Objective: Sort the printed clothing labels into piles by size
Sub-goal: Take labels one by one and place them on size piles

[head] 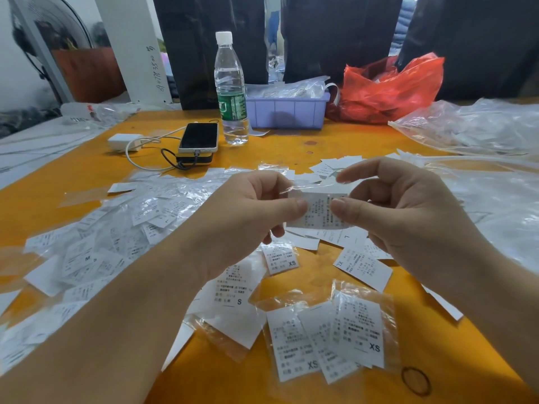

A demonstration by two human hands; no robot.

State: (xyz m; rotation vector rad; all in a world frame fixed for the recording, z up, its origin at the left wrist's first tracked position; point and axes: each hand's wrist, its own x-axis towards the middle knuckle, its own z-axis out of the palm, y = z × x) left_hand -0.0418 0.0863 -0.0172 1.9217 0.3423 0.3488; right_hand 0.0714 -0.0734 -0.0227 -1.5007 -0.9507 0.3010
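Single view only, from a head-worn wide-angle camera. It looks forward and steeply down over the near edge of the orange surface. Both forearms enter from the bottom corners and converge at frame centre, where the left hand and right hand sit close to the lens. The near surface fills the lower frame. The far edge, with a water bottle and a lilac tray, lies in the upper third. Straight lines bow toward the margins.

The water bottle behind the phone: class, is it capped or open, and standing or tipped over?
Capped and standing. The water bottle is upright on the orange table, with its white cap on top.
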